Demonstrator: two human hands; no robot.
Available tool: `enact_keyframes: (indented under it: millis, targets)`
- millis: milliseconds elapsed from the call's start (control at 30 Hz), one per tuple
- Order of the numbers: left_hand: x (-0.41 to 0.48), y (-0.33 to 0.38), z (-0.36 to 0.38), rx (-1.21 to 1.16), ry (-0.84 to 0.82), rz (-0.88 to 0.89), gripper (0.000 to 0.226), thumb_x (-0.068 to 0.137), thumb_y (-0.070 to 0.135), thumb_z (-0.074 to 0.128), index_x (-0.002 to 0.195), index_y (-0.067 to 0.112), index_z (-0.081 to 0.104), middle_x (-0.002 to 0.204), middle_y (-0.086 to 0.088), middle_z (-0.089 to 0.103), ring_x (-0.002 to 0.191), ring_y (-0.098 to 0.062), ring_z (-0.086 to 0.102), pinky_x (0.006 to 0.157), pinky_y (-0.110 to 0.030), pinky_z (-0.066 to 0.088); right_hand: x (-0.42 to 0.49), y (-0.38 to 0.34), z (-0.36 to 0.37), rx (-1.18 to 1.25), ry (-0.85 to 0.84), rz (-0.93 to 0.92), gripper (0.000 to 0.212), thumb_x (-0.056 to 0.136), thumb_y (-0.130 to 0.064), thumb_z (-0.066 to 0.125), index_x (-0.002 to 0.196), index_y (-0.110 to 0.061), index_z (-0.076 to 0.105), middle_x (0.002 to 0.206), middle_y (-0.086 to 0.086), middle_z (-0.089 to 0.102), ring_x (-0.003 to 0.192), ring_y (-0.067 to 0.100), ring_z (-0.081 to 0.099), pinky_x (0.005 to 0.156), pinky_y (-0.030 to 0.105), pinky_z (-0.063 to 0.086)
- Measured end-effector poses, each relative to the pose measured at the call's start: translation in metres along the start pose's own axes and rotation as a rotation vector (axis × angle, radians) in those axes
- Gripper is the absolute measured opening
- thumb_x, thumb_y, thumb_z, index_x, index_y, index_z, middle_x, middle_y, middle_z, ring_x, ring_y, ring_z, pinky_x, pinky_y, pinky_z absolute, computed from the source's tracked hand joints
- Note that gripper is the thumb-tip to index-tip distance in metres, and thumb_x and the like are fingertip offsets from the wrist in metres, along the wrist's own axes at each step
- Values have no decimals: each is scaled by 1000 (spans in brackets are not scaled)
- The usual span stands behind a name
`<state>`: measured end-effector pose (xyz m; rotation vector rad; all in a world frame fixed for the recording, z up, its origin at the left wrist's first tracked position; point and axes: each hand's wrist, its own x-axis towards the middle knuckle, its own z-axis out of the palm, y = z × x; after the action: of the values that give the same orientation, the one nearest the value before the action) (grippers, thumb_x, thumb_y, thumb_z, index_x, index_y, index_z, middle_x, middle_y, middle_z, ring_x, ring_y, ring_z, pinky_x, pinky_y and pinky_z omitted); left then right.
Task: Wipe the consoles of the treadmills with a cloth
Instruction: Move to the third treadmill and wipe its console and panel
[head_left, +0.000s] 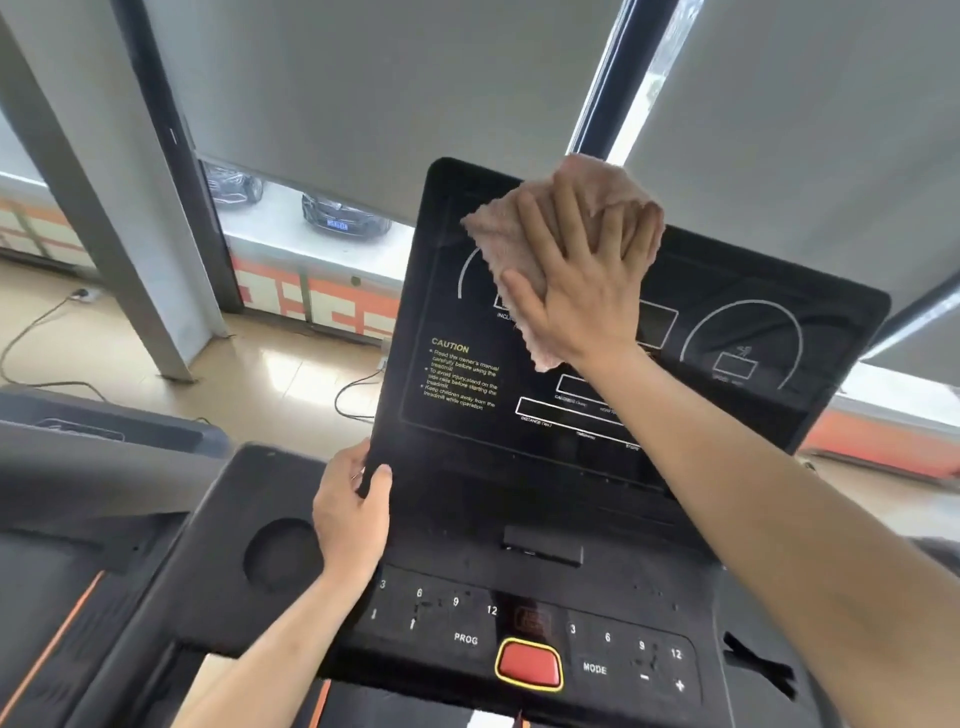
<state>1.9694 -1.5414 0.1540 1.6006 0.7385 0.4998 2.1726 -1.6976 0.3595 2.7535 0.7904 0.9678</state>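
While my left hand (349, 512) grips the glossy black display panel (597, 405) at seven o'clock, my right hand (584, 275) flattens the fuzzy pink cloth (498, 244) at twelve; unwiped width runs toward three.

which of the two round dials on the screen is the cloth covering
The left dial: the pink cloth under the right hand hides most of its arc. The right dial is fully uncovered.

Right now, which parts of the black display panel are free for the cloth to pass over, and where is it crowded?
Free: the yellow caution text at lower left and the right white dial outline. Crowded: the upper middle, where the right hand presses the pink cloth, and the lower left edge, in the left hand grip.
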Motion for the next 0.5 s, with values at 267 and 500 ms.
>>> enact_keyframes:
  millis: [267, 500]
  targets:
    - [-5, 6, 6, 53, 36, 5, 34, 94, 14, 67, 128, 18, 64, 126, -2, 70, 120, -20, 64, 105, -34, 48, -82, -17, 31, -7, -96, -80, 81, 94, -81, 28, 162, -40, 13, 172, 4, 13, 148, 58, 22, 116, 79, 1]
    - [-11, 11, 11, 103, 1, 20, 44, 92, 17, 71, 133, 17, 55, 125, 4, 58, 119, -17, 58, 99, -31, 43, -149, -23, 58, -13, -146, -253, 81, 92, -81, 35, 161, -41, 20, 171, 0, 9, 133, 49, 40, 113, 76, 7]
